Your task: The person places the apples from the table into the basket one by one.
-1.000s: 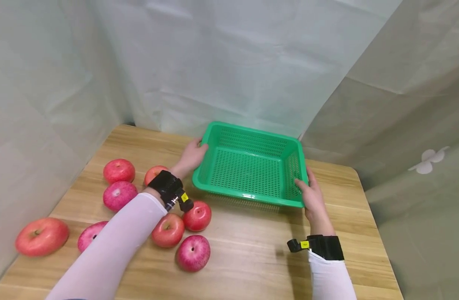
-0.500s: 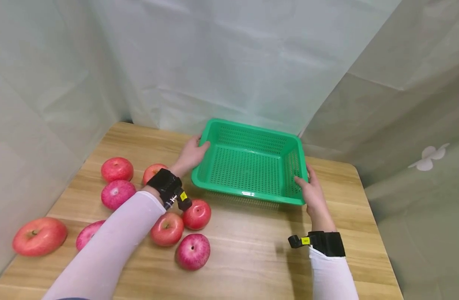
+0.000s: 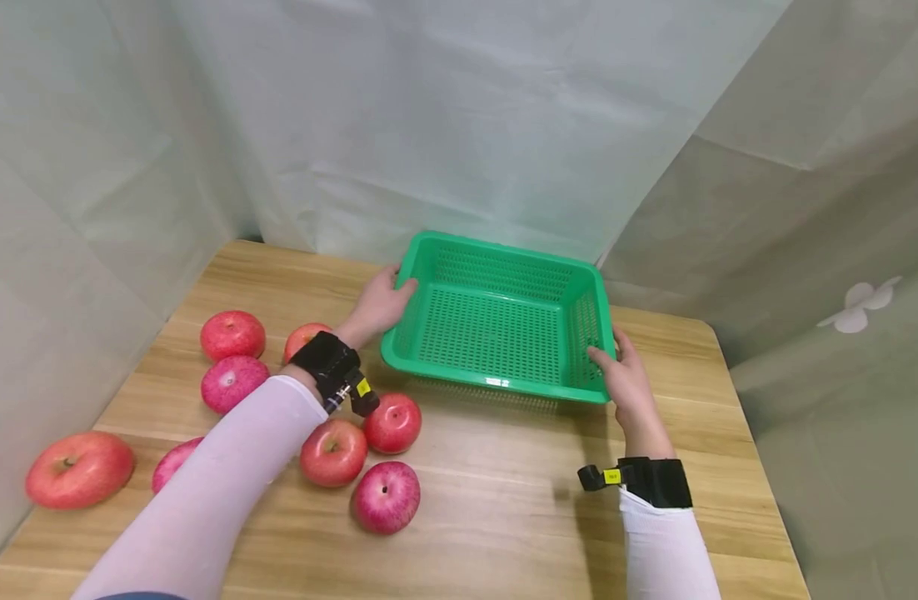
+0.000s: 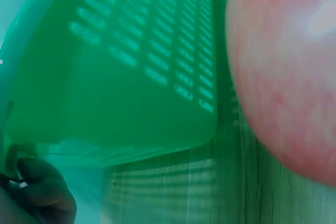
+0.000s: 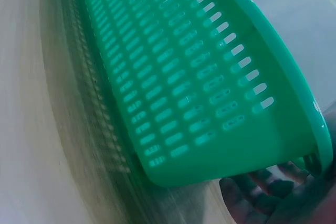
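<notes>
A green perforated plastic basket [image 3: 492,333] is at the back middle of the table, with nothing inside. My left hand [image 3: 380,304] grips its left end, thumb over the rim. At the right end my right hand [image 3: 627,383] holds the rim, its thumb on the inside. The right wrist view shows curled fingers [image 5: 262,198] under the rim beside the basket's slotted wall [image 5: 173,87]. Close to the left wrist camera, a large apple [image 4: 289,72] sits beside the basket wall [image 4: 121,98]. Whether the basket's base touches the table is hard to tell.
Several red and pink apples lie on the wooden table [image 3: 496,500], left of and before the basket, among them a pink one [image 3: 387,497], a red one [image 3: 334,452] and a far-left one [image 3: 80,469]. A pale cloth [image 3: 459,125] hangs behind the table.
The whole head view has shifted slightly, with basket, hands and apples all a little higher in it. Both hands keep their hold, and the basket stays in place relative to the apples.
</notes>
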### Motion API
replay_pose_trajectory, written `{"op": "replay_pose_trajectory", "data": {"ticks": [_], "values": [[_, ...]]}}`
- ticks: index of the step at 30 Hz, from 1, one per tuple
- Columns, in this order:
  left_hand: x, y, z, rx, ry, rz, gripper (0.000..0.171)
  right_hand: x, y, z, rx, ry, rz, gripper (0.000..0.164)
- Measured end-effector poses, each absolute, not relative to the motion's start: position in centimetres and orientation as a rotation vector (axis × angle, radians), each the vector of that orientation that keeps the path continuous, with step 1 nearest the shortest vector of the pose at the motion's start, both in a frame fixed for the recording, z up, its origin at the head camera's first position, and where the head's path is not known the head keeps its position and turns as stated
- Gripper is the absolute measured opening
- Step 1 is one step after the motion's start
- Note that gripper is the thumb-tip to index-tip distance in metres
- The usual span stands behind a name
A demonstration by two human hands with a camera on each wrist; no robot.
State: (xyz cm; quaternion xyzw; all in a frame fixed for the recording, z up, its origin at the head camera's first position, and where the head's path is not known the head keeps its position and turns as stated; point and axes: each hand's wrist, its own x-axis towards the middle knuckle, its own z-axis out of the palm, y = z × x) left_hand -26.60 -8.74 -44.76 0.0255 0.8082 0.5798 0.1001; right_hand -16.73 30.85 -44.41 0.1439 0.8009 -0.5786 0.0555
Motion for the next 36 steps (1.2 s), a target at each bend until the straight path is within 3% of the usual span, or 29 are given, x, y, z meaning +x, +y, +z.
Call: {"op": "replay_pose_trajectory", "data": {"ticks": [13, 20, 27, 36], "values": [[-25.5, -10.1, -43.5, 0.226, 2.713, 1.418, 0.072, -17.2, 30.3, -44.1, 0.4, 2.414, -1.713, 0.067], [-23.0, -11.4, -41.3, 0.74, 3.051, 1.015, 0.071, -17.1, 30.1, -44.0, 0.419, 2.422, -1.684, 0.067], [-18.0, -12.1, -39.1, 1.313, 2.87, 0.74, 0.063, -17.0, 30.0, -43.8, 0.417, 2.441, -1.645, 0.067], [-13.7, -13.2, -39.4, 1.508, 2.6, 0.516, 0.05, -17.2, 29.4, -43.6, 0.427, 2.456, -1.661, 0.067]]}}
